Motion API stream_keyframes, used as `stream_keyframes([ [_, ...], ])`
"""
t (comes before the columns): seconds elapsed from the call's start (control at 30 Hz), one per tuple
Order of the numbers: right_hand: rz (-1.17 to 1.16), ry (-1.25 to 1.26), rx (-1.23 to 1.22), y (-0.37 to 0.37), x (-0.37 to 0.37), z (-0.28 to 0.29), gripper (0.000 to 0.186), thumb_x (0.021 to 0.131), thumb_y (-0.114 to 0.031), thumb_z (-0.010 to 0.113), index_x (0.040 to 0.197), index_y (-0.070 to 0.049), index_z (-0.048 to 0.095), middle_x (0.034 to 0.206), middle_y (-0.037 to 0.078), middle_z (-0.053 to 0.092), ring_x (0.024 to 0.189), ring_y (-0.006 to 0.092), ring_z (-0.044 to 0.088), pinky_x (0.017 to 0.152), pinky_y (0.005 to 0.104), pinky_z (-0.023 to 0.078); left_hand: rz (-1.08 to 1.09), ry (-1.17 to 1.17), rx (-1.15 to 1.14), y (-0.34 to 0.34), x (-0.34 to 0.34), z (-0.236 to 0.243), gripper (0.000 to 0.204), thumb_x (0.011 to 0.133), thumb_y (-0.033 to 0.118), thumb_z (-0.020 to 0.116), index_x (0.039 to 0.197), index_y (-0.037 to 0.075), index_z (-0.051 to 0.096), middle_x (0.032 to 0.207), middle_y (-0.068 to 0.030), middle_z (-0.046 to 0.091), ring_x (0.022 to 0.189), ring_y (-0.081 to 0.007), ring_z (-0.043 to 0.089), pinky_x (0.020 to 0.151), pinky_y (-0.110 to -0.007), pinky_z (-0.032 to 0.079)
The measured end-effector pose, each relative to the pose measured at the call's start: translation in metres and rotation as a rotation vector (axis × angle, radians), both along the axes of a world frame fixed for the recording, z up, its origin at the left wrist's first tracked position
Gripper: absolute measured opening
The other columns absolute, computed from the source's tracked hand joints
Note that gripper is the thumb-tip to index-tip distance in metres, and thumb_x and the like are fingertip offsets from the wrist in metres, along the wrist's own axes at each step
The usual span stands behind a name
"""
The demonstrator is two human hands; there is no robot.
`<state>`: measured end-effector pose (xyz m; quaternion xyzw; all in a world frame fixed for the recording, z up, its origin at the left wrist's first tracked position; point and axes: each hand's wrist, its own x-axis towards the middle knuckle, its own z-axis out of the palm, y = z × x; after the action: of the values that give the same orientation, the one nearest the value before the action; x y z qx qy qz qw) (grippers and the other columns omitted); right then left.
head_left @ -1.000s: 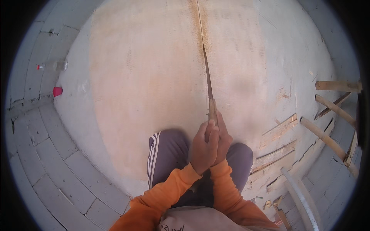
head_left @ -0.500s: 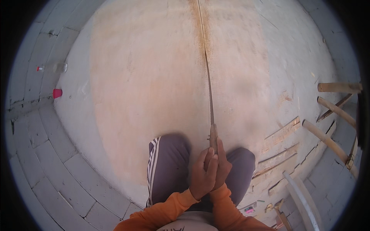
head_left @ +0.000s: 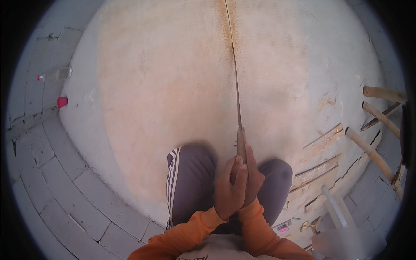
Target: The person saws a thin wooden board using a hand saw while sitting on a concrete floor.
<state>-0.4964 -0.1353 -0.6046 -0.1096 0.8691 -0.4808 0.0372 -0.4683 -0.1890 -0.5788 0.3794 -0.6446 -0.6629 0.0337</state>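
Note:
Both my hands are closed around the handle of a handsaw [head_left: 238,99], between my knees. My left hand [head_left: 229,190] wraps it from the left, and my right hand [head_left: 255,177] from the right, the two pressed together. Seen nearly edge-on, the thin dark blade points away from me over a broad, pale wooden board [head_left: 164,95]. At its far end it meets a narrow straight cut [head_left: 226,11] that runs to the upper edge of the view. Brown sawdust [head_left: 233,30] lies along both sides of that cut. My fingers hide much of the handle.
Grey block paving [head_left: 117,212] surrounds the pale surface. A pink cup [head_left: 62,102] and a clear container [head_left: 64,73] stand at the left. Wooden poles [head_left: 368,149] and slats [head_left: 320,141] lie at the right. A blurred pale shape [head_left: 349,243] is at the lower right.
My hands and the saw have moved a little forward, away from me. The blurred pale shape has come into view at the lower right.

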Motion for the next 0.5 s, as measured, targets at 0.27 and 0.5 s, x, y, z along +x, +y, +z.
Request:
stream_keyframes([
  [0.27,-0.006,-0.137,-0.073,-0.014,-0.038,-0.003,0.05,0.098,-0.012,0.065,0.144,0.007,0.053,0.072,0.01,0.063,0.056,0.0151,0.06,0.051,0.0294,0.047,-0.034,0.012,0.16,-0.022,-0.042,-0.002,0.029,0.106,0.02,0.052,0.116,-0.004,0.063,0.091,-0.0063,0.064,0.085,-0.0109,0.056,0.076,-0.03,0.049],
  [0.5,0.019,-0.134,-0.084,-0.016,-0.037,-0.016,0.053,0.096,-0.009,0.064,0.144,0.008,0.051,0.071,0.014,0.065,0.053,0.0171,0.062,0.05,0.0305,0.048,0.034,0.076,0.178,-0.022,-0.04,-0.016,0.027,0.105,0.018,0.053,0.114,-0.006,0.062,0.088,-0.0039,0.061,0.081,-0.01,0.053,0.074,-0.027,0.047],
])
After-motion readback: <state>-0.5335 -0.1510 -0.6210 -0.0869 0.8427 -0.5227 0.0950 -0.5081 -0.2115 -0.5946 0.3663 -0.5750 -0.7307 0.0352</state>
